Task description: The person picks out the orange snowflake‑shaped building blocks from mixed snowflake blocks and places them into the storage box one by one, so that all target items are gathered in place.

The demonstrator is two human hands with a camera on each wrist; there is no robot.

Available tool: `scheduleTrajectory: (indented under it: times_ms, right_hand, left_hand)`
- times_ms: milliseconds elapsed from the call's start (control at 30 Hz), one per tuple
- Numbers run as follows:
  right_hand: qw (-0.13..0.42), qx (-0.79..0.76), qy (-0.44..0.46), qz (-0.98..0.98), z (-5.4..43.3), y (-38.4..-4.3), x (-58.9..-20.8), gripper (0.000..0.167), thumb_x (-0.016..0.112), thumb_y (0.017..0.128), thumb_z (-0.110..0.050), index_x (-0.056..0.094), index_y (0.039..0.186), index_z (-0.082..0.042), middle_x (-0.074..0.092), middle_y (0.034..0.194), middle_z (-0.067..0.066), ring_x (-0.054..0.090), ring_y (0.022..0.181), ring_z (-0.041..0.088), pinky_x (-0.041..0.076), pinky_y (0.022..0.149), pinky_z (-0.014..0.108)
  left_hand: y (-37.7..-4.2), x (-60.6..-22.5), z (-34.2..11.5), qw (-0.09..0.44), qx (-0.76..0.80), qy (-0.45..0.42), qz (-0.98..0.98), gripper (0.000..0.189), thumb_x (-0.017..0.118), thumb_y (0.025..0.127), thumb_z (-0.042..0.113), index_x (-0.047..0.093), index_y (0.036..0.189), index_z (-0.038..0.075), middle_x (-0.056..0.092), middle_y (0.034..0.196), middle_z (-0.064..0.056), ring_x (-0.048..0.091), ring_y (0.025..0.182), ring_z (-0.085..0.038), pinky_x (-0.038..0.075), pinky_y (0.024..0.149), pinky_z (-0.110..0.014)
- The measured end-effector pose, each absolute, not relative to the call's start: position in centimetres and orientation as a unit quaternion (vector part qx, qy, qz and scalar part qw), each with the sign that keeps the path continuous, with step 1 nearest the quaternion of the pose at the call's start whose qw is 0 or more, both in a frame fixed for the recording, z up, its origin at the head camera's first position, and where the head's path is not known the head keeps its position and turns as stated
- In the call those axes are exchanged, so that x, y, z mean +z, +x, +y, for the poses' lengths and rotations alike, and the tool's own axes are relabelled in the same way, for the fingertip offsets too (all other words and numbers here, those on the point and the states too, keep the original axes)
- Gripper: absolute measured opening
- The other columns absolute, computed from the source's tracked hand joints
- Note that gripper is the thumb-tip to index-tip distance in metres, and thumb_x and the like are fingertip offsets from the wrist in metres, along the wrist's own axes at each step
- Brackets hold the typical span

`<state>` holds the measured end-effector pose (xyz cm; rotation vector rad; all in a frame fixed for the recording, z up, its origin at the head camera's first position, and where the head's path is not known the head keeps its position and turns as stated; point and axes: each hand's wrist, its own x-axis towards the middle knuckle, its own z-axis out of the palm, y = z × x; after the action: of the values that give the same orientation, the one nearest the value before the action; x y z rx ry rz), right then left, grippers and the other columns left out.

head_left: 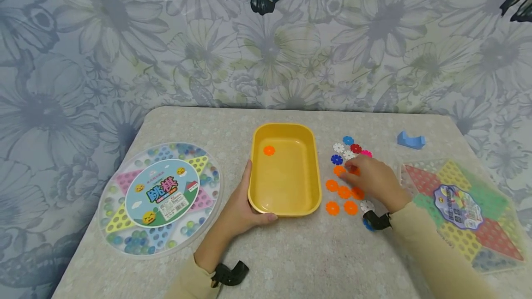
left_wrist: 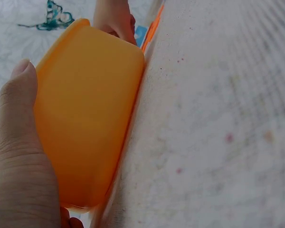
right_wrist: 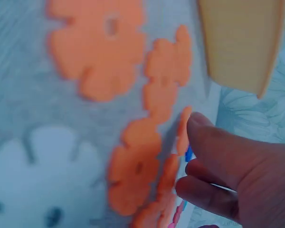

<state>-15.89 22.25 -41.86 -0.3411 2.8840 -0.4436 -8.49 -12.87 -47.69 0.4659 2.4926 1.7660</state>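
Observation:
My left hand (head_left: 243,204) grips the near left corner of a yellow plastic tray (head_left: 313,174). Its thumb lies along the near wall, and the other fingers run up the left side. One orange flower-shaped disc (head_left: 269,150) lies inside the tray. To the right, my right hand (head_left: 376,181) reaches down over several loose orange flower discs (head_left: 344,192). In the right wrist view its thumb and fingers are spread apart, with the thumb tip right at an orange disc (right_wrist: 183,130). My right hand partly hides some of the discs.
Beyond the right hand lie white, red, pink and blue flower discs (head_left: 348,140). A round game box (head_left: 162,200) lies on the left, a clear star-patterned board (head_left: 461,216) on the right. A small blue block (head_left: 411,140) sits at the back right, before a flowered wall.

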Motion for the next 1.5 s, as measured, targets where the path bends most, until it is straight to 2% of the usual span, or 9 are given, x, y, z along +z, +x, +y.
scheduleTrajectory:
  times_ms: [133,233,367,500,733,933,1167,1367,1500]
  right_hand:
    - [0.081,-0.124,-0.120,0.982,22.2,-15.7,-42.5,0.040,0.072,0.089,-0.041,0.071,0.114,-0.010,0.069,0.102,0.006,0.062,0.086,0.023,0.055,0.076,0.046]
    - [0.074,-0.123,-0.113,0.983,22.1,-15.8,-42.6,0.040,0.073,0.089,-0.040,0.071,0.113,-0.009,0.069,0.099,0.006,0.062,0.085,0.023,0.055,0.075,0.044]
    - [0.091,-0.155,-0.092,0.979,22.1,-16.1,-42.6,0.042,0.074,0.089,-0.036,0.069,0.118,-0.007,0.069,0.104,0.010,0.062,0.091,0.026,0.055,0.081,0.048]
    - [0.118,-0.204,-0.069,0.969,22.3,-16.5,-42.6,0.043,0.074,0.088,-0.035,0.068,0.120,-0.006,0.068,0.109,0.012,0.061,0.096,0.028,0.054,0.086,0.048]
    - [0.132,-0.253,-0.067,0.956,22.5,-16.9,-42.6,0.034,0.076,0.087,-0.029,0.061,0.110,-0.009,0.063,0.101,0.008,0.055,0.087,0.022,0.049,0.075,0.034]
    - [0.117,-0.257,-0.090,0.955,22.5,-16.8,-42.7,0.032,0.077,0.087,-0.025,0.060,0.111,-0.011,0.063,0.098,0.006,0.056,0.083,0.020,0.048,0.071,0.030]
    - [0.111,-0.263,-0.082,0.955,22.4,-16.6,-42.7,0.031,0.077,0.086,-0.025,0.063,0.111,-0.012,0.065,0.095,0.004,0.056,0.080,0.019,0.048,0.068,0.028]
    - [0.126,-0.294,-0.080,0.944,22.5,-16.7,-42.9,0.029,0.076,0.088,-0.020,0.063,0.112,-0.011,0.064,0.094,0.007,0.055,0.077,0.020,0.049,0.066,0.028]
    - [0.145,-0.304,-0.088,0.938,22.6,-16.9,-43.1,0.031,0.073,0.090,-0.018,0.063,0.118,-0.012,0.064,0.097,0.008,0.055,0.074,0.020,0.050,0.064,0.029]
  left_hand:
    - [-8.4,-47.7,-12.8,0.026,0.565,0.151,0.810,0.141,0.094,0.063,0.037,-0.009,0.159,0.034,0.011,0.168,0.004,0.027,0.150,-0.017,0.025,0.120,-0.052]
    - [-8.5,-47.7,-12.8,0.027,0.561,0.150,0.814,0.141,0.094,0.063,0.040,-0.009,0.158,0.036,0.010,0.168,0.004,0.027,0.150,-0.018,0.025,0.120,-0.053]
    - [-8.5,-47.6,-12.7,0.028,0.562,0.151,0.813,0.141,0.094,0.062,0.039,-0.010,0.157,0.039,0.011,0.168,0.003,0.027,0.150,-0.018,0.024,0.120,-0.052]
    - [-8.6,-47.6,-12.7,0.026,0.563,0.157,0.811,0.141,0.094,0.063,0.037,-0.009,0.159,0.034,0.011,0.168,0.002,0.028,0.150,-0.019,0.024,0.120,-0.053]
    - [-7.5,-43.8,-12.3,0.047,0.569,0.147,0.807,0.138,0.093,0.067,0.019,-0.009,0.160,0.025,0.012,0.167,-0.013,0.027,0.150,-0.030,0.023,0.120,-0.054]
    - [-7.4,-43.6,-12.3,0.045,0.570,0.146,0.808,0.137,0.092,0.067,0.020,-0.008,0.160,0.026,0.013,0.168,-0.011,0.029,0.150,-0.027,0.024,0.120,-0.054]
    - [-7.4,-43.6,-12.3,0.032,0.569,0.158,0.806,0.137,0.092,0.066,0.017,-0.006,0.160,0.015,0.014,0.167,-0.014,0.031,0.148,-0.031,0.025,0.119,-0.052]
    - [-7.3,-43.6,-12.4,0.032,0.570,0.154,0.807,0.137,0.093,0.065,0.016,-0.006,0.160,0.018,0.015,0.167,-0.013,0.031,0.148,-0.028,0.024,0.120,-0.048]
    - [-7.1,-43.6,-12.4,0.035,0.572,0.150,0.806,0.137,0.092,0.066,0.016,-0.007,0.160,0.019,0.015,0.167,-0.013,0.031,0.149,-0.030,0.024,0.121,-0.048]
